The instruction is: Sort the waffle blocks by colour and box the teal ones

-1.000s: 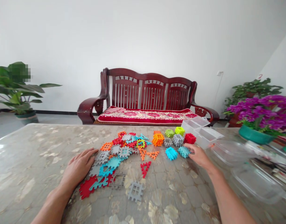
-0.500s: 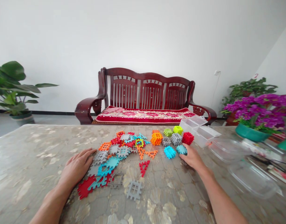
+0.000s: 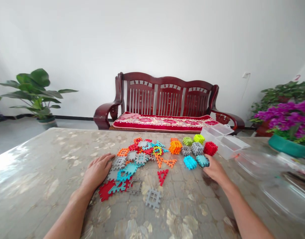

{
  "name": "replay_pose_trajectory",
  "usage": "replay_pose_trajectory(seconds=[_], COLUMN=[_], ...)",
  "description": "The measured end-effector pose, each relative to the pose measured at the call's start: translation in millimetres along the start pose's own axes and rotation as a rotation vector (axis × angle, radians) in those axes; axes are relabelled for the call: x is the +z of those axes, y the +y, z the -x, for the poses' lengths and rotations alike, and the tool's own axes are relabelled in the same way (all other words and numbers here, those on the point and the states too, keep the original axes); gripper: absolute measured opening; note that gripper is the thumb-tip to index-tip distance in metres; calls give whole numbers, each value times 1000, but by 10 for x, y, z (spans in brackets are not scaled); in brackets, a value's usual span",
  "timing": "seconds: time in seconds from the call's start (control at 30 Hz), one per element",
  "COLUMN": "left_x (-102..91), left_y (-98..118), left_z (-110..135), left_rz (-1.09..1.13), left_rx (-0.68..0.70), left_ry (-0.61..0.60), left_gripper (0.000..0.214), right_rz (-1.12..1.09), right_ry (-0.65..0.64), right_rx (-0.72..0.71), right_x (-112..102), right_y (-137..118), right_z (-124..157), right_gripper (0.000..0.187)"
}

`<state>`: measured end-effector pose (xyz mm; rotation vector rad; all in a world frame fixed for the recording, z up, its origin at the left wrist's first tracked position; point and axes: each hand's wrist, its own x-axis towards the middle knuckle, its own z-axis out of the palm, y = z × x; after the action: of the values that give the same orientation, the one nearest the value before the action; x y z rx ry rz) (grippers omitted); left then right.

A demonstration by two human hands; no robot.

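My left hand (image 3: 99,169) lies palm down on the table, fingers stretched out, along the left edge of a loose pile of interlocking building tiles. Nearest to it are a grey window tile (image 3: 119,161) and a red tile (image 3: 106,190). My right hand (image 3: 214,169) has its thumb and fingers closed at the right side of a teal tile stack (image 3: 202,160). Around that stack stand a bright blue stack (image 3: 190,162), a red stack (image 3: 210,148), an orange stack (image 3: 175,147) and a grey stack (image 3: 197,148). A red triangle tile (image 3: 162,177) lies between my hands.
A clear plastic box (image 3: 229,147) with compartments stands behind my right hand. Clear lids (image 3: 286,199) lie at the right. Purple flowers in a teal pot (image 3: 286,146) stand at the right edge. Beyond the table (image 3: 60,146) is a wooden bench (image 3: 169,96).
The view has turned slightly left, so everything sits further right in the picture. My right hand stays at the teal stack, and my left hand still rests beside the pile.
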<state>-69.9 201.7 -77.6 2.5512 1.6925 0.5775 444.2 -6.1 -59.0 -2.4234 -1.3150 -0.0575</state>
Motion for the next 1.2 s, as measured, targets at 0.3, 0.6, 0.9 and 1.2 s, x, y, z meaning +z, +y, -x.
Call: replay_pose_trajectory(seconds=[0.3,0.6,0.9,1.2], left_x=[-98,-138,-114,-145], left_y=[109,149,147,169], left_z=[50,62,80,70], left_rz=[-23,-58,-35,-23], left_rx=[-17,7,7,0], left_ry=[-26,-73,-82,-71], left_gripper=[46,45,42,42], right_rz=[-334,-336,-93,62], right_ry=[132,-116,-190,-118], right_rx=[-222,-469,-433,-462], right_x=[-33,221,404,383], right_y=[-651,-2037,-2878,-2964], right_z=[179,57,-244,-115], right_gripper=[42,40,61,37])
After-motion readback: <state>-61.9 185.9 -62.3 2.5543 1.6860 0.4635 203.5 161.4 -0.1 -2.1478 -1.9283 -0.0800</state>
